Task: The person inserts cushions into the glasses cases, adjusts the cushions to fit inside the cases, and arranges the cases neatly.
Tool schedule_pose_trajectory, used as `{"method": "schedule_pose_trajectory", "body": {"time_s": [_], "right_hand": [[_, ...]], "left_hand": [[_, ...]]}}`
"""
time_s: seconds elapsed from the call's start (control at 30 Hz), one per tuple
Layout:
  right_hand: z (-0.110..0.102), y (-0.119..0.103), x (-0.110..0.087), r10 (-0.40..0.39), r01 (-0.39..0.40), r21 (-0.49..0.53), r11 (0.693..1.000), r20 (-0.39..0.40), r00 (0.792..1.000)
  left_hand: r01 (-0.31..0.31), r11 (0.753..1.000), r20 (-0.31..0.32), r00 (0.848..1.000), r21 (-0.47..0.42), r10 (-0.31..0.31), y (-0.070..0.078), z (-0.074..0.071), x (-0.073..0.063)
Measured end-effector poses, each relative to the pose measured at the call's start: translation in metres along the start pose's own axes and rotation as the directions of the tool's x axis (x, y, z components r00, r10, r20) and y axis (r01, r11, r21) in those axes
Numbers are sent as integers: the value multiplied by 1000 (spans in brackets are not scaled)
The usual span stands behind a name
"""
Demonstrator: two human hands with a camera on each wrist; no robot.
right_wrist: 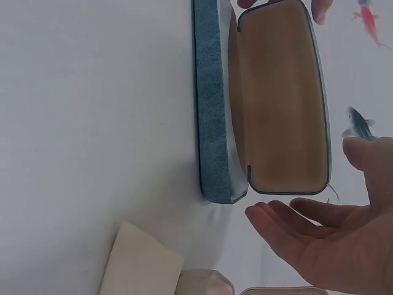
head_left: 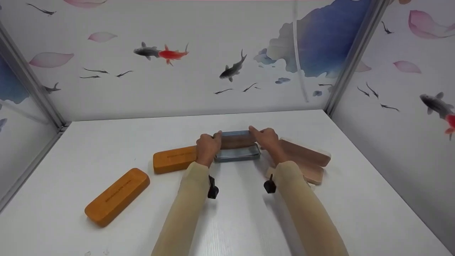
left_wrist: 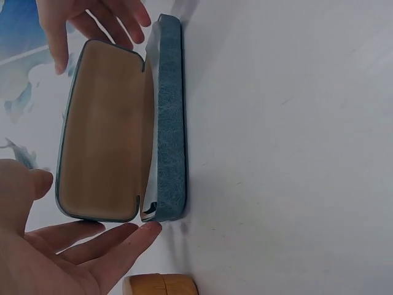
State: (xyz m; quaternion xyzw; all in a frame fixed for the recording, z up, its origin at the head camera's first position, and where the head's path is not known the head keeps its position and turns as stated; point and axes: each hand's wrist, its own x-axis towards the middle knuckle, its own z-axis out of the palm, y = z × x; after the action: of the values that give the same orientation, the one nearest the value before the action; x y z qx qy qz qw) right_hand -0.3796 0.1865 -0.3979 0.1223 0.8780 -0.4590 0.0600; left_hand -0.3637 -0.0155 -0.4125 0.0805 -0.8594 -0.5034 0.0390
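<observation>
A blue glasses case (head_left: 237,159) stands on the table with its lid (left_wrist: 101,129) raised, showing a brown lining. Something whitish lies in its base, mostly hidden by the front wall. My left hand (head_left: 208,147) is at the left end of the case. Its fingers (left_wrist: 126,249) are extended with the tips right at the case's end, and the thumb is raised beside the lid's upper edge. At the opposite end is my right hand (right_wrist: 338,227), fingers extended close to the lid's corner and thumb held apart from them.
An orange glasses case (head_left: 174,159) lies just left of the blue one, and another orange case (head_left: 117,197) sits nearer at front left. To the right, a pinkish-beige case (head_left: 307,158) stands open, partly behind my right arm. A cream cloth (right_wrist: 138,261) is beside it. Printed walls (head_left: 177,96) enclose the table.
</observation>
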Motion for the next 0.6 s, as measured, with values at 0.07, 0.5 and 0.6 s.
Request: {"method": "schedule_pose_trajectory", "body": {"time_s": [0.07, 0.5, 0.6], "right_hand": [[2, 1, 2, -1, 1, 0, 1000, 7, 1000], [4, 6, 3, -43, 43, 9, 999, 44, 998], [2, 3, 0, -31, 31, 8, 999, 54, 998]], "left_hand": [[14, 1000, -1, 1000, -22, -14, -2, 1, 0], [50, 998, 33, 998, -30, -49, -2, 1, 2], [42, 999, 43, 998, -33, -40, -2, 1, 2]]}}
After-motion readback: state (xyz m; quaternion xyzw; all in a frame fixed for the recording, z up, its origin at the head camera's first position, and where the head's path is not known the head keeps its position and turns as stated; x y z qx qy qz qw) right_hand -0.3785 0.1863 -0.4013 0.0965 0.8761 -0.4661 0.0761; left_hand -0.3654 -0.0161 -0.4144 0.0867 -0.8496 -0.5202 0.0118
